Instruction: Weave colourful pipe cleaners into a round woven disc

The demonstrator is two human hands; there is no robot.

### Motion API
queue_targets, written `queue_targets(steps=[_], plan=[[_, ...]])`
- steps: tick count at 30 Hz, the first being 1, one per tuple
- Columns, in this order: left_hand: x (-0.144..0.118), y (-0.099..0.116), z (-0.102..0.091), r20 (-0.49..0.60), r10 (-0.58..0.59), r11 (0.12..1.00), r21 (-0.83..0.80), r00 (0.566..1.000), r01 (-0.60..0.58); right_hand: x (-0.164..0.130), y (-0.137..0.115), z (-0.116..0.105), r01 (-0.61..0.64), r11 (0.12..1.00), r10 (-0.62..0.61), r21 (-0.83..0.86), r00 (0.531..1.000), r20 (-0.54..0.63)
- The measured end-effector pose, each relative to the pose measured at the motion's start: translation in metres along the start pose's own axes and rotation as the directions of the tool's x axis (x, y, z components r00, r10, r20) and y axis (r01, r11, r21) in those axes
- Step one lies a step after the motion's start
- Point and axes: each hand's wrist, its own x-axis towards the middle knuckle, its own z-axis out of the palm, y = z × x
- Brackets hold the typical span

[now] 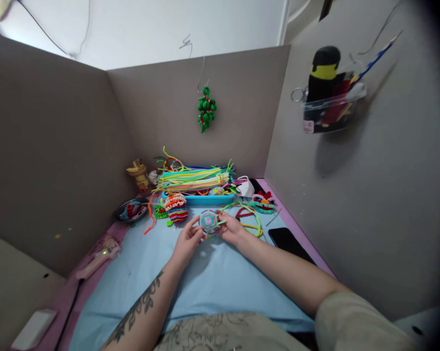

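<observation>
- Left hand (186, 242) and right hand (233, 229) both pinch a small round woven disc (209, 220), teal and pink rings, made of fuzzy stems; fingers closed on its left and right edges.
- Disc is held just above the blue mat (205, 278), over the mat's far half, roughly mid-width.
- A light green stem end sticks out of the disc toward the right hand; exact finger contact on it too small to tell.
- Left forearm tattooed; right arm has a pale sleeve at the near right corner.
- Blue tray (209, 199) at the mat's far edge, stacked with a bundle of neon pipe cleaners (192, 179), mostly green, yellow, pink.
- Striped coiled piece (176, 207) just in front of the tray, left of the disc; loose orange stem (150, 219) beside it.
- Dark bowl (131, 210) with red and blue bits near the far left corner; yellow toy figure (139, 174) behind it.
- Loose green and yellow stem loops (250, 218) just right of the right hand; small red and teal piece (263, 202) behind them.
- Black phone (288, 241) flat by the right edge.
- Pink device (99, 257) with a green light at the left edge.
- Green beaded ornament (206, 108) hangs on the back partition.
- Clear holder (330, 109) on the right partition, with a black and yellow bottle inside.
</observation>
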Motion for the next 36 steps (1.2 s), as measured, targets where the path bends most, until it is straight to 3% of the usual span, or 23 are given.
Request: queue_targets(steps=[3, 7, 10, 12, 14, 16, 18, 20, 22, 24, 29, 36], plan=[[0.000, 0.002, 0.001, -0.072, 0.110, 0.994, 0.015, 0.991, -0.109, -0.006, 0.004, 0.008, 0.076, 0.996, -0.080, -0.042, 0.992, -0.101], [0.003, 0.006, -0.008, -0.199, 0.143, 0.990, 0.047, 0.969, -0.137, -0.012, 0.006, 0.013, 0.089, 0.986, -0.100, -0.141, 0.992, -0.076], [0.007, 0.010, -0.022, -0.216, -0.034, 0.998, -0.053, 0.976, 0.023, -0.011, 0.005, 0.011, 0.075, 0.982, -0.101, -0.171, 0.984, -0.148], [0.010, 0.011, -0.034, -0.133, -0.209, 0.976, -0.089, 0.969, 0.198, -0.009, 0.005, 0.009, 0.085, 0.972, -0.130, -0.217, 0.970, -0.206], [0.011, 0.012, -0.042, -0.050, -0.317, 0.948, -0.029, 0.947, 0.315, -0.007, 0.005, 0.007, 0.128, 0.945, -0.204, -0.300, 0.950, -0.238], [0.012, 0.011, -0.047, -0.083, -0.314, 0.935, 0.149, 0.946, 0.323, -0.006, 0.006, 0.005, 0.173, 0.906, -0.277, -0.387, 0.933, -0.230], [0.012, 0.010, -0.050, -0.180, -0.215, 0.870, 0.411, 0.960, 0.272, -0.006, 0.008, 0.004, 0.198, 0.874, -0.312, -0.443, 0.928, -0.201], [0.013, 0.010, -0.052, -0.271, -0.021, 0.745, 0.638, 0.962, 0.196, -0.006, 0.009, 0.003, 0.202, 0.862, -0.316, -0.465, 0.931, -0.182], [0.014, 0.012, -0.057, -0.303, 0.166, 0.655, 0.746, 0.938, 0.125, -0.006, 0.010, 0.002, 0.201, 0.855, -0.318, -0.478, 0.931, -0.177], [0.016, 0.014, -0.062, -0.313, 0.248, 0.637, 0.766, 0.917, 0.089, -0.006, 0.010, 0.001, 0.214, 0.832, -0.344, -0.511, 0.923, -0.174], [0.016, 0.012, -0.067, -0.302, 0.141, 0.719, 0.686, 0.943, 0.112, -0.013, 0.014, 0.005, 0.311, 0.653, -0.461, -0.691, 0.887, -0.036], [0.010, 0.004, -0.044, -0.152, -0.023, 0.885, 0.456, 0.988, 0.091, -0.036, 0.027, 0.024, 0.422, 0.307, -0.389, -0.853, 0.874, 0.292]])
